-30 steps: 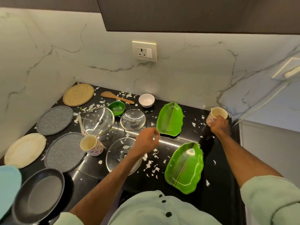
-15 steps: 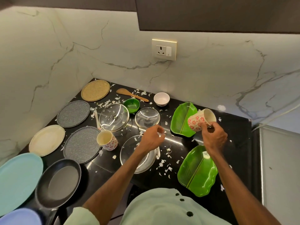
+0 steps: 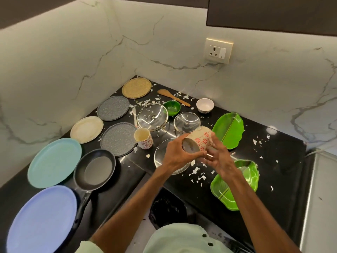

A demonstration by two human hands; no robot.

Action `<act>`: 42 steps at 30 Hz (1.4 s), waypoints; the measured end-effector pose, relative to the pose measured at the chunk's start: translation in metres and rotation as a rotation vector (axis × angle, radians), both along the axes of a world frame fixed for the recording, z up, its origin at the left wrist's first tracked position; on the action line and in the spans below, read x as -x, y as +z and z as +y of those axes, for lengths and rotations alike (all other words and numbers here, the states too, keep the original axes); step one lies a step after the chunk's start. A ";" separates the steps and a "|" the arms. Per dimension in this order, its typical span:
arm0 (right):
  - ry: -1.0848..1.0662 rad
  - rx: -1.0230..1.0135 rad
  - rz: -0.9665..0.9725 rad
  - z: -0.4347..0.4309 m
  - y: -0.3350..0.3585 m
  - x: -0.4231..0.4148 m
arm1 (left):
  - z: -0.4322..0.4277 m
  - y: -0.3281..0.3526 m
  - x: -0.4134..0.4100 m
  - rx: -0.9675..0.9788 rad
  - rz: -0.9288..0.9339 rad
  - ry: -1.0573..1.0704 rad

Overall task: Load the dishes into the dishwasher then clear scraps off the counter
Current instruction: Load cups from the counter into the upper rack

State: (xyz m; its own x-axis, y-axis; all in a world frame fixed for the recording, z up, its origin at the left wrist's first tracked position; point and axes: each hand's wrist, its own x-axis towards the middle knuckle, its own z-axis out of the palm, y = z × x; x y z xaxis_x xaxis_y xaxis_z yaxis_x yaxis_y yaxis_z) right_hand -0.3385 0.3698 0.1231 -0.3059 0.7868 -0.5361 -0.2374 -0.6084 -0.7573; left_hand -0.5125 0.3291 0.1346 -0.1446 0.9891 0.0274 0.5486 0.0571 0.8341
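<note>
A cream cup with red flowers (image 3: 199,141) is tipped on its side above the black counter (image 3: 284,161), its base facing me. My left hand (image 3: 176,155) grips its base end and my right hand (image 3: 218,155) holds its side with fingers spread. A second flowered cup (image 3: 144,138) stands upright to the left. Under my hands lies a glass lid (image 3: 160,157), partly hidden. Two more glass lids (image 3: 152,116) (image 3: 187,122) sit behind. White scraps (image 3: 197,172) are strewn over the counter.
Two green leaf plates (image 3: 228,130) (image 3: 235,183) lie right. A green bowl (image 3: 172,107), white bowl (image 3: 205,105) and wooden spatula (image 3: 172,96) sit at the back. Round plates (image 3: 54,162) (image 3: 118,138) (image 3: 42,219) and a frying pan (image 3: 94,169) fill the left side. Marble walls enclose the corner.
My right hand carried the flowered cup from the counter's far right to the middle and tipped it over. My left hand rose and took hold of its base. The view swung left.
</note>
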 end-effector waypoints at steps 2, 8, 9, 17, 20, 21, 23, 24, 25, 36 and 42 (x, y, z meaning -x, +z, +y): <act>0.040 0.103 0.220 -0.011 -0.002 0.009 | -0.010 0.006 -0.003 -0.028 0.146 0.024; -0.261 0.551 0.601 -0.031 -0.008 0.018 | -0.018 0.017 0.014 0.025 0.137 -0.145; -0.282 0.592 0.642 -0.030 -0.009 0.017 | -0.018 0.015 0.022 0.031 0.121 -0.124; -0.130 0.238 0.178 -0.022 -0.002 0.011 | -0.004 -0.034 0.111 0.035 0.249 0.450; -0.099 0.094 -0.067 -0.019 0.000 0.017 | 0.006 -0.057 0.142 0.159 0.343 0.547; -0.092 0.085 -0.074 -0.019 0.001 0.019 | 0.010 -0.064 0.151 0.211 0.351 0.548; -0.087 0.093 -0.037 -0.020 -0.001 0.024 | 0.018 -0.073 0.165 0.311 0.330 0.512; -0.087 0.098 -0.020 -0.022 -0.002 0.027 | 0.022 -0.078 0.170 0.347 0.312 0.484; -0.085 0.099 -0.012 -0.024 -0.003 0.029 | 0.026 -0.082 0.175 0.369 0.296 0.461; -0.081 0.096 0.006 -0.058 -0.015 0.036 | 0.037 -0.116 0.204 0.243 0.098 0.450; -0.139 0.073 0.051 -0.067 -0.011 0.037 | -0.011 -0.096 0.199 0.045 -0.025 0.370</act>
State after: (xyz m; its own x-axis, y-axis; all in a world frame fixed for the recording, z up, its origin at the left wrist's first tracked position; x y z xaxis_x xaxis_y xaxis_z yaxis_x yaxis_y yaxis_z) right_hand -0.3755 0.3025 0.1126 -0.2254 0.7826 -0.5803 -0.3599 -0.6204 -0.6969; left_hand -0.7112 0.3182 0.0385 -0.4924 0.8700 -0.0235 0.4631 0.2848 0.8393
